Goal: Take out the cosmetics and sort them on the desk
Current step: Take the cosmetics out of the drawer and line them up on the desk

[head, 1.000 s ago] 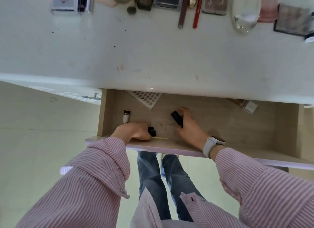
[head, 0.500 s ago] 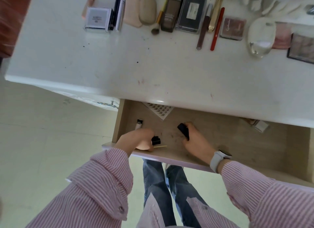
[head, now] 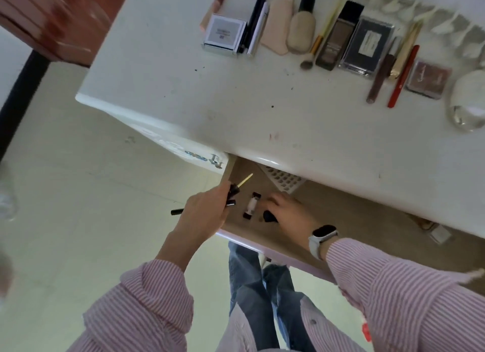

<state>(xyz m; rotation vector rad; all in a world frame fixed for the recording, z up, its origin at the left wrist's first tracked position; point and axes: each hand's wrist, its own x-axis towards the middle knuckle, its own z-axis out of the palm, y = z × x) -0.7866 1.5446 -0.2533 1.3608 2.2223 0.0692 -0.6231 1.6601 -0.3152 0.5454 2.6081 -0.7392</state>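
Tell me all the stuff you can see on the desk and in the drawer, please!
desk: 1, white, top half of view
drawer: 1, light wood, pulled open under the desk
square box: 1, silver and white, left end of the desk row
foundation bottle: 1, beige with black cap, desk row
dark palette: 1, black, desk row
red pencil: 1, red, desk row right
small tube: 1, white with black ends, drawer floor between the hands
dotted sheet: 1, white, back of drawer
left hand: 1, fingers grip slim black and gold sticks
right hand: 1, in drawer, holds a small black item
watch: 1, white band, right wrist
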